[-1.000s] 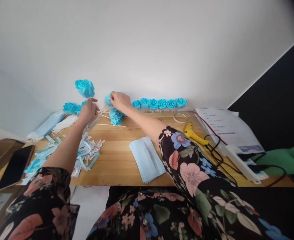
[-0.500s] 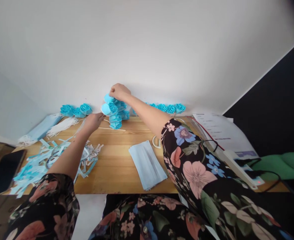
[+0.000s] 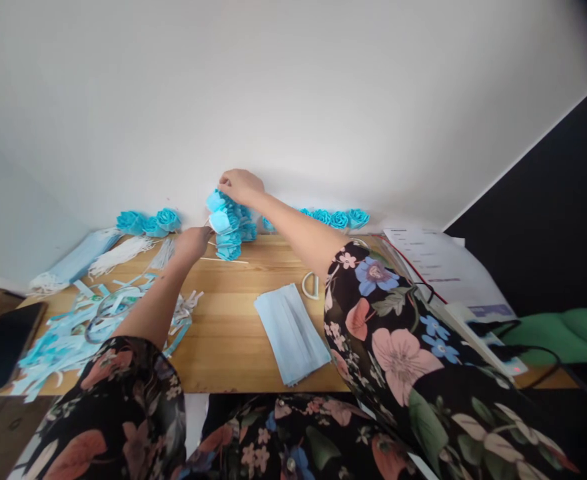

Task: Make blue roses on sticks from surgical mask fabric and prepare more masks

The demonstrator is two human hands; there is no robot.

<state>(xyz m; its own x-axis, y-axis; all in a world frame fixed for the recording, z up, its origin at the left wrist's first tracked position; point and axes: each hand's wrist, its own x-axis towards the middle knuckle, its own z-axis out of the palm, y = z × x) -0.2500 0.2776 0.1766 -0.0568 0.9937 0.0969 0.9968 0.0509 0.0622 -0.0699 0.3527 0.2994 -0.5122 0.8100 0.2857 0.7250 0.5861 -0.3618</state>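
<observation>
A stack of blue crinkled flowers [image 3: 228, 230] stands near the wall at the back of the table. My right hand [image 3: 242, 187] is above it, fingers pinched at the topmost flower. Lower and to the left, my left hand [image 3: 193, 243] is closed with its fingertips together beside a paler blue flower [image 3: 222, 221]. A thin white stem shows between those fingertips and that flower. Thin white sticks [image 3: 226, 261] lie on the wood just below the stack.
Blue flowers [image 3: 167, 219] line the wall on both sides. Blue face masks [image 3: 293, 333] lie in front, beside a white ring-shaped piece [image 3: 310, 285]. Cut strips [image 3: 58, 347], white strings [image 3: 120, 257] and a phone [image 3: 8, 347] are left; papers [image 3: 438, 273] and a power strip [image 3: 516, 367] right.
The pale flower by my left hand has turned and sits closer against the stack. My left forearm has shifted slightly right. The right hand stays at the top of the stack.
</observation>
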